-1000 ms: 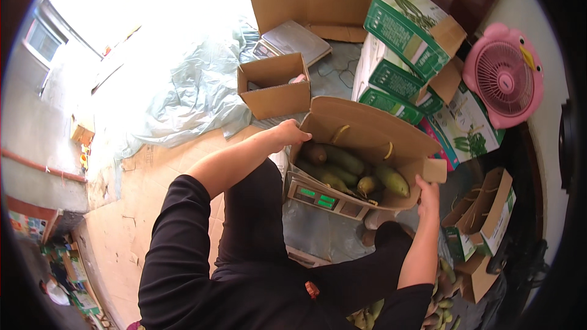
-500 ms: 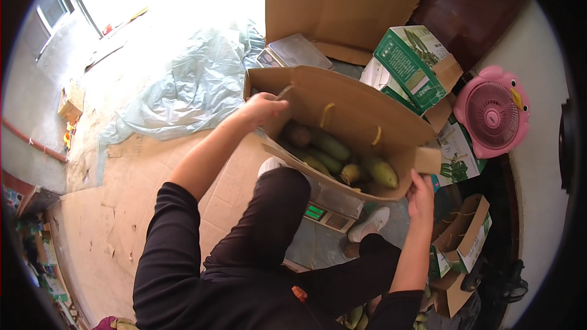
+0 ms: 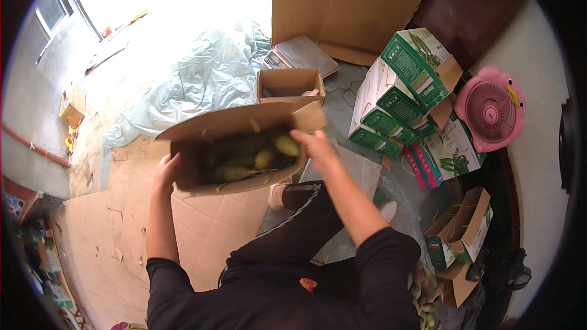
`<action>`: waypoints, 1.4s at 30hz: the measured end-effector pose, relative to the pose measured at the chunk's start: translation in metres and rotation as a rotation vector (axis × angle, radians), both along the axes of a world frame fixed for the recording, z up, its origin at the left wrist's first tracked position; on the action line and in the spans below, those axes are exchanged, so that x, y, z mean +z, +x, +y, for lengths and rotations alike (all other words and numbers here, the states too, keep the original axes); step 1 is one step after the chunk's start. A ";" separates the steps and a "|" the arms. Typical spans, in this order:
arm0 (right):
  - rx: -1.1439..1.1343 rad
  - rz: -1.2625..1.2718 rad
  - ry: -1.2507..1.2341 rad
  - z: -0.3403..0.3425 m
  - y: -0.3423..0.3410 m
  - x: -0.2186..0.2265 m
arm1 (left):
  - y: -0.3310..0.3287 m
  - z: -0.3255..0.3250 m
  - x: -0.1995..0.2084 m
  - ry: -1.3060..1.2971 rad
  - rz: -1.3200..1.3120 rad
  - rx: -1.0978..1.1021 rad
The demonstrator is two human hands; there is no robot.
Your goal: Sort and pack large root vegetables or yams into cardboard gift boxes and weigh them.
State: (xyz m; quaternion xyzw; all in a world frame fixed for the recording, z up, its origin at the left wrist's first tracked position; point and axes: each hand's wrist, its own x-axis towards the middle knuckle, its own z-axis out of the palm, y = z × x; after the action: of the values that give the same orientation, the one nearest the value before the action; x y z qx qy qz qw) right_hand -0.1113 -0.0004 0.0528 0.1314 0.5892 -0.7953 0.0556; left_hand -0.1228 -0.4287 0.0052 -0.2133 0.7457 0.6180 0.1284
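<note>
An open cardboard carton (image 3: 211, 125) hangs tilted between my two hands, above the cardboard-covered floor. Inside lie several long green vegetables or fruits (image 3: 264, 159), blurred by motion, their exact kind unclear. My left hand (image 3: 165, 172) grips the carton's left end, with the fingers partly hidden. At the other end, my right hand (image 3: 313, 145) is closed on the edge below a raised flap. To the right of the carton, near my legs, a grey metal scale platform (image 3: 351, 174) shows nothing on top.
Beyond the carton stand a smaller open box (image 3: 290, 78) and another scale (image 3: 306, 54). Green-and-white cartons (image 3: 416, 67) are stacked at right, beside a pink fan (image 3: 491, 112). Open cartons (image 3: 468, 226) and loose green produce (image 3: 422, 296) lie nearer. Clear plastic sheeting (image 3: 183, 85) covers the far floor.
Both hands have carried the filled carton left, off the scale and over the cardboard floor. Its tilt has changed. The smaller box behind it has come into view.
</note>
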 end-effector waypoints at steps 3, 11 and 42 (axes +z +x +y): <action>0.117 -0.073 0.013 -0.072 -0.006 -0.057 | 0.049 -0.070 -0.031 -0.055 -0.008 0.198; 0.647 -0.632 0.128 -0.174 0.063 -0.160 | 0.152 -0.183 -0.134 -0.321 -0.258 0.437; 0.048 0.151 -0.089 -0.016 0.040 0.023 | 0.021 0.312 0.013 0.910 0.140 -0.234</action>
State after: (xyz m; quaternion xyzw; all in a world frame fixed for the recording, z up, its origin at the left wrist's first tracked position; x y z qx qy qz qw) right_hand -0.0710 -0.0166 0.0761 0.0543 0.5589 -0.8267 0.0361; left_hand -0.1015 -0.1166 0.0184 -0.0080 0.4252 0.8762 0.2270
